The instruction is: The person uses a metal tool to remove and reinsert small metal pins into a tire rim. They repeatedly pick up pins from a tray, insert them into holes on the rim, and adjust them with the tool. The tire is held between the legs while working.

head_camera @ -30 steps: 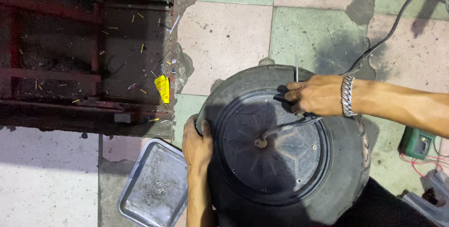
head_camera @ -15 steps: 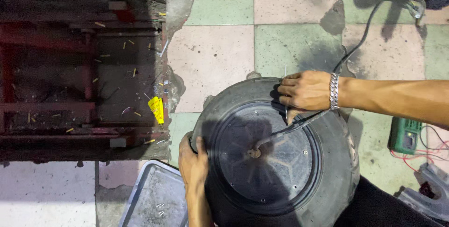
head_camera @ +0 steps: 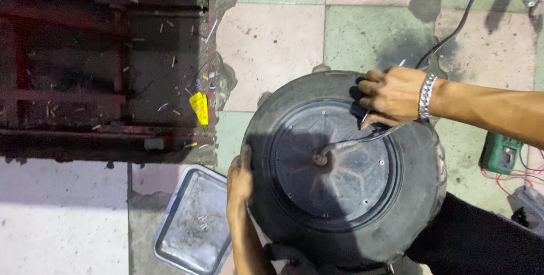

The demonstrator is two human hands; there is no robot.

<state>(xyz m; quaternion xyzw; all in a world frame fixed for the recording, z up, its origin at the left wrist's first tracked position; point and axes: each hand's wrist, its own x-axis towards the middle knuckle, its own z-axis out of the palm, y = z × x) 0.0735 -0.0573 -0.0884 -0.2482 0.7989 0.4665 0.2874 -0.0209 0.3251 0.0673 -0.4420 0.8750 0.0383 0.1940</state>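
Tyre (head_camera: pixel 419 195) braced by flat, unclenched left hand (head_camera: pixel 240 180); right hand (head_camera: pixel 391 96) clenched on tool (head_camera: pixel 362 119) at its upper rim; slipping tool could nick cable (head_camera: pixel 362 138).

A black wheel with tyre (head_camera: pixel 345 167) lies flat on the tiled floor (head_camera: pixel 272 43). The left hand (head_camera: pixel 240 180) presses its rim, while the right hand (head_camera: pixel 391 95) closes on a dark tool at the far edge. A metal tray (head_camera: pixel 192 224) holding small screws sits just beside the wheel.

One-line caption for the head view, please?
Left hand steadies a black wheel; right hand grips its cable.
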